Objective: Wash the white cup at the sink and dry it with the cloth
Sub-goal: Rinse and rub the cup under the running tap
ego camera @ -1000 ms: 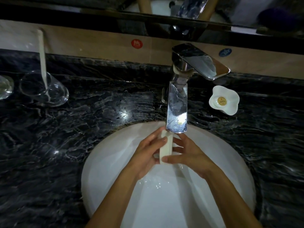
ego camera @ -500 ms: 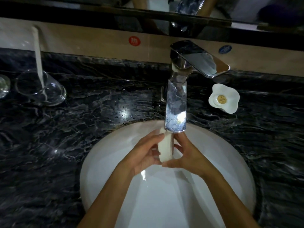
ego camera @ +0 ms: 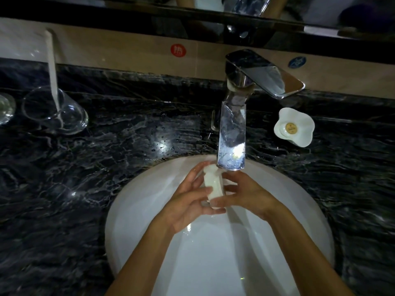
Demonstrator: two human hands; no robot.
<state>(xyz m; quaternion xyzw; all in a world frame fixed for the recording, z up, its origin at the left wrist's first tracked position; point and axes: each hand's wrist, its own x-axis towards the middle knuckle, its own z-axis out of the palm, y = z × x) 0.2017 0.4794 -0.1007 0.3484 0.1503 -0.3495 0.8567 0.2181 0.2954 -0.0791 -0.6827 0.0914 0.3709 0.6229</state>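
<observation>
A small white cup is held over the round white sink, its top just under the spout of the chrome tap. My left hand wraps the cup from the left. From the right, my right hand pinches its lower end with thumb and fingers. Both hands hide much of the cup. Water seems to run from the spout onto the cup's top, though it is hard to make out. No cloth is in view.
A black marble counter surrounds the sink. A glass tumbler with a white toothbrush stands at the far left, a second glass at the edge. A white flower-shaped dish sits right of the tap. A mirror runs along the back.
The cup has tilted so its top leans left under the spout. Both hands shifted their grip around it and stayed in the same spot over the sink.
</observation>
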